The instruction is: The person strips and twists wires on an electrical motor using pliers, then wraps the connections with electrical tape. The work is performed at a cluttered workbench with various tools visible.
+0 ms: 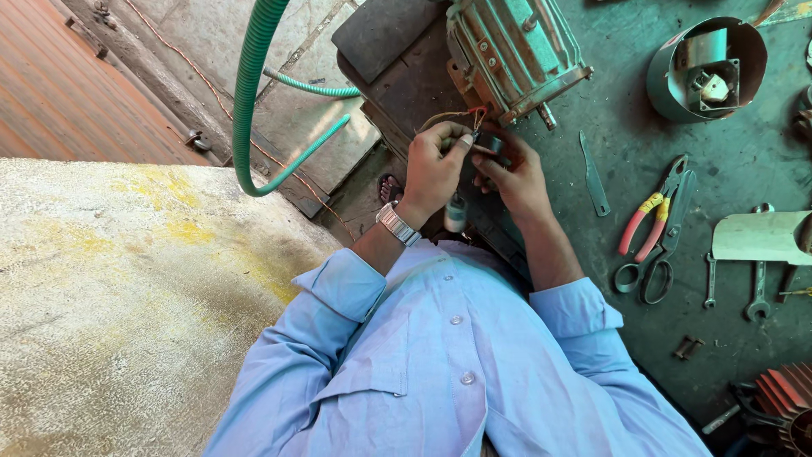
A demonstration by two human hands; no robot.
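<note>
L hand [433, 169] and R hand [512, 173] meet at the wire ends [474, 117] just below the green motor [512, 51]. L fingers [461, 142] pinched shut on a small dark piece – looks like tape or a sleeve, can't tell which. R fingers [489, 161] closed on the same spot from the other side; what exactly they grip is hidden. Wires – red and brownish – run up to the motor housing, which sits on a dark block at the bench edge.

Metal watch [397, 224] on L wrist. Small capped bottle [456, 213] just under the hands.

On green bench top [626, 127], to the R: flat blade [594, 173], pliers w/ red-yellow grips [647, 222], scissors [655, 254] touching them, spanner [759, 292]. Round can [706, 68] further up. Green hose [249, 93] loops to the L, well apart.
</note>
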